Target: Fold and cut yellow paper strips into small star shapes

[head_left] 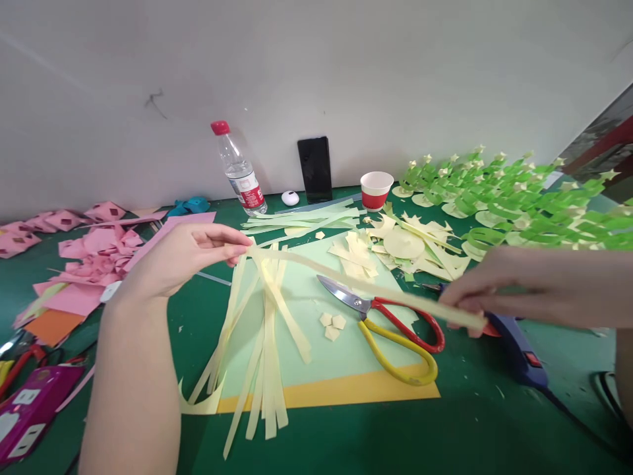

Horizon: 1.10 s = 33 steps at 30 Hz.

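A pale yellow paper strip (346, 280) is stretched between my two hands above the table. Its left end is pinched in my left hand (212, 245), thumb against fingers. My right hand (487, 290), slightly blurred, grips the other end. Beneath lie more pale yellow strips (267, 369), fanned over light green paper sheets (301, 369). Scissors (366, 305) with one red and one yellow handle rest under the stretched strip, blades partly closed. Several small folded paper pentagons (332, 325) sit beside them. A blue glue gun (519, 349) lies partly behind my right hand.
Along the wall stand a water bottle (242, 175), a black phone (315, 169) and a paper cup (376, 191). Green paper plants (514, 191) crowd the right back. Paper scraps (405, 243) lie before them. Pink paper pieces (93, 257) and a purple power strip (37, 409) are left.
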Available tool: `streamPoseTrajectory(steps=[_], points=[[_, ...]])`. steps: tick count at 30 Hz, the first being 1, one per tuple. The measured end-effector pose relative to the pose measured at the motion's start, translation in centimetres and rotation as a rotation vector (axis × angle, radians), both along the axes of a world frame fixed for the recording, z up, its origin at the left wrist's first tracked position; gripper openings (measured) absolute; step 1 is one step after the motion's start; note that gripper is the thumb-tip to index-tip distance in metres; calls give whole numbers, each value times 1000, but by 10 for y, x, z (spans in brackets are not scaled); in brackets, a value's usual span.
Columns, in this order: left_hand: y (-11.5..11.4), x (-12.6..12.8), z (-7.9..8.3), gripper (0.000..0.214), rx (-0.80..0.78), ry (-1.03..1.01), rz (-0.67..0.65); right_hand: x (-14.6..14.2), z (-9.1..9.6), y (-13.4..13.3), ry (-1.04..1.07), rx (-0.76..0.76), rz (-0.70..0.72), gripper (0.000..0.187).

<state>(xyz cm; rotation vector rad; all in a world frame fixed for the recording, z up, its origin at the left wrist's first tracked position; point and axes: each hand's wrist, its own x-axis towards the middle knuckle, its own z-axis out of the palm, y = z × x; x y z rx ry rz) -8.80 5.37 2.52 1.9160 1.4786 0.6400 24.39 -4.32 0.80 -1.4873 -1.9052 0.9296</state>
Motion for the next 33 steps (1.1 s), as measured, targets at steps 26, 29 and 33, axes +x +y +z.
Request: streamPoseTrajectory(steps=[26,29,33], points=[[-69,78,-49,20,1005,-9,-412,-74,-37,8,-45,208,-27,13],[-71,78,-47,19,1052,42,-386,-73,-34,5,-64,242,-75,14],[-70,79,-45,18,1077,96,-356,-70,-26,-1,-3,237,10,22]])
